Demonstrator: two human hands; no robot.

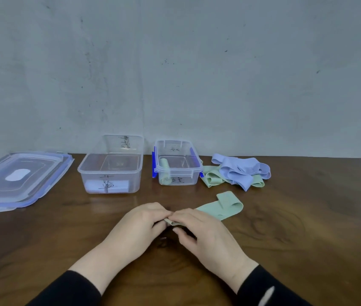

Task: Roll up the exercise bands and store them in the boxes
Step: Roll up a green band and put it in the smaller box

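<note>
Both hands were at the front centre of the wooden table, fingertips meeting. Left hand and right hand each pinched the near end of a pale green exercise band, which was rolled into a small tight curl between the fingers. The rest of that band lay flat on the table, running back and right, with its far end folded over itself. Black sleeves covered both forearms.

Labels: the larger clear box had black handwritten marker characters on its near wall over a white paper patch, and more on its far wall. Not legible to me. The smaller clear box, with blue side latches, also carried handwritten marks on near and far walls, too small to read. No brand was visible anywhere.

The smaller box held one rolled green band against its left wall. The larger box stood just left of it, both open-topped. Clear lids with blue rims were stacked flat at the far left, with a white oval patch on the top one.

Just right of the smaller box sat a loose pile: lavender bands on top of more green bands, tangled and unrolled.

The table was dark brown wood with visible grain and a glossy reflection. Behind it stood a plain grey-white wall, scuffed with dark specks.
</note>
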